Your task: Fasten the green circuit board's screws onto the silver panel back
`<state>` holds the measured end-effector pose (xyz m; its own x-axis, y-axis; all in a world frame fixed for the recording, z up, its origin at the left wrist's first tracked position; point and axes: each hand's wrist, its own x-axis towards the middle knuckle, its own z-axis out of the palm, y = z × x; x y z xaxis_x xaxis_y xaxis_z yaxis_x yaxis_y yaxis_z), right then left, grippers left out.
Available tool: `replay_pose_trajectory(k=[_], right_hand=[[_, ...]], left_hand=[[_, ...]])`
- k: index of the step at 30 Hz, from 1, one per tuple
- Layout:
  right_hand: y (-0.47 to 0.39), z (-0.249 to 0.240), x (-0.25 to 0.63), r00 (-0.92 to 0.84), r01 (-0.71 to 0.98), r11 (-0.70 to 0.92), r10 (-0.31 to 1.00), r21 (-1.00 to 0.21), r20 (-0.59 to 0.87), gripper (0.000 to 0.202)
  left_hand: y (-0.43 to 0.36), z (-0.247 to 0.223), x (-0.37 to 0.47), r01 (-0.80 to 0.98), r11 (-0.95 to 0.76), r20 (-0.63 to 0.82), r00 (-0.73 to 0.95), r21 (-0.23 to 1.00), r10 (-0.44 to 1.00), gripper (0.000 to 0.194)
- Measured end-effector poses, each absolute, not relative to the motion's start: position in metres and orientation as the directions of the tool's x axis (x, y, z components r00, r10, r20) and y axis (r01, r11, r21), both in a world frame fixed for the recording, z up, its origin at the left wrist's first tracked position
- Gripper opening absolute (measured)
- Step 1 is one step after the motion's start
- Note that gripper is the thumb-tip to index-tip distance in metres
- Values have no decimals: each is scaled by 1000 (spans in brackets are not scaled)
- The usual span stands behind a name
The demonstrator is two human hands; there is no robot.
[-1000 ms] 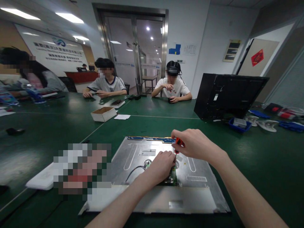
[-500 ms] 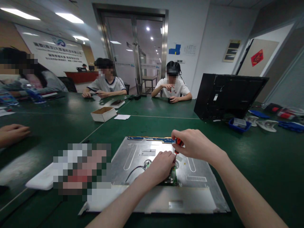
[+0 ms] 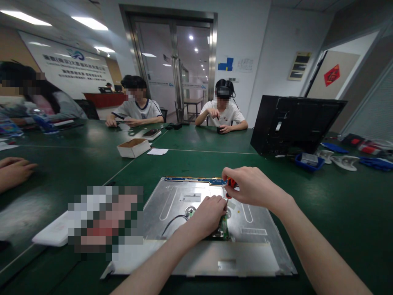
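A silver metal panel (image 3: 251,258) lies on the green table, with a blue circuit strip (image 3: 190,179) along its far edge. My right hand (image 3: 244,184) is closed around the red and black handle of a screwdriver (image 3: 231,183), whose shaft points down at the panel's middle. My left hand (image 3: 210,213) rests over a green circuit board (image 3: 225,229), its fingers curled together beside the screwdriver's shaft; whether they pinch anything is hidden. A black cable (image 3: 173,221) curves out to the left of that hand.
A black monitor (image 3: 297,123) and a blue tray (image 3: 309,164) stand at the right. An open white box (image 3: 134,149) sits beyond the panel. A blurred-out item (image 3: 107,221) lies left. Other people sit around the table; one person's hand (image 3: 15,172) rests at far left.
My two hands and the screwdriver have hardly moved. The other person's hand at the far left has shifted slightly, and its fingers look more spread.
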<state>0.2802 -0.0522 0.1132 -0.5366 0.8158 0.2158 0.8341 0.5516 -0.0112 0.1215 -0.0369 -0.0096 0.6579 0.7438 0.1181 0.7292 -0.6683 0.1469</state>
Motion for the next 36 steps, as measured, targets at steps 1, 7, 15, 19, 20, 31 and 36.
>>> replay_pose_trajectory(k=[1,7,15,19,20,31,36], right_hand=[[-52,113,280,-538,833,554,813,-9,223,12],[-51,112,279,-532,842,538,818,35,220,10],[-51,112,279,-531,840,542,818,14,219,12],[-53,114,281,-552,819,572,806,-42,214,18],[-53,115,281,-552,818,573,807,-51,210,19],[-52,114,279,-513,854,520,836,19,198,14],[-52,114,279,-518,850,526,832,11,200,14]], left_hand=[[-37,-11,121,730,-669,122,658,142,743,9],[-35,-16,121,726,-676,146,660,126,737,14],[-35,-15,122,723,-678,155,660,135,735,12],[-35,-14,122,723,-675,153,657,149,738,10],[-35,-13,122,722,-675,153,658,152,737,9],[-34,-16,121,715,-688,162,669,127,725,9],[-33,-19,121,722,-682,172,662,116,730,7]])
